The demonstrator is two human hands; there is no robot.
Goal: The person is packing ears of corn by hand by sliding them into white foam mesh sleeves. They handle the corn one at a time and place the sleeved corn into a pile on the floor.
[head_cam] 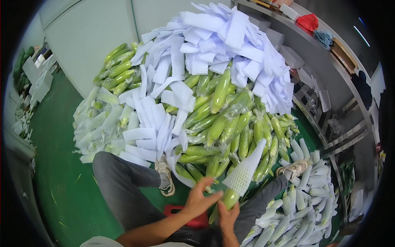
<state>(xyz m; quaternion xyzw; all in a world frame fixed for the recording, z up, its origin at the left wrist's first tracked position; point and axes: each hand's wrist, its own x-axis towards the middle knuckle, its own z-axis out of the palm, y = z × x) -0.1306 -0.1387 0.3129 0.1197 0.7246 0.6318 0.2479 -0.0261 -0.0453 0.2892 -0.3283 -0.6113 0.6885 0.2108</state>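
Note:
My right hand (228, 213) grips the lower end of a plastic-wrapped ear of corn in its green husk (230, 199). A white foam mesh sleeve (242, 176) covers the upper part of that ear, its far end narrow and flat. Just left of it, my left hand (200, 197) has its fingers apart and holds nothing. Beyond both hands lies a heap of film-wrapped green ears (228, 123). Flat white foam sleeves (216, 40) are piled over the back and left of the heap.
Sleeved ears lie in one pile at left (105, 123) and another at lower right (296, 213). Metal shelving (327, 77) runs along the right. A red plastic object (197, 219) is between my legs, on the green floor (61, 173). My shoes (166, 179) border the heap.

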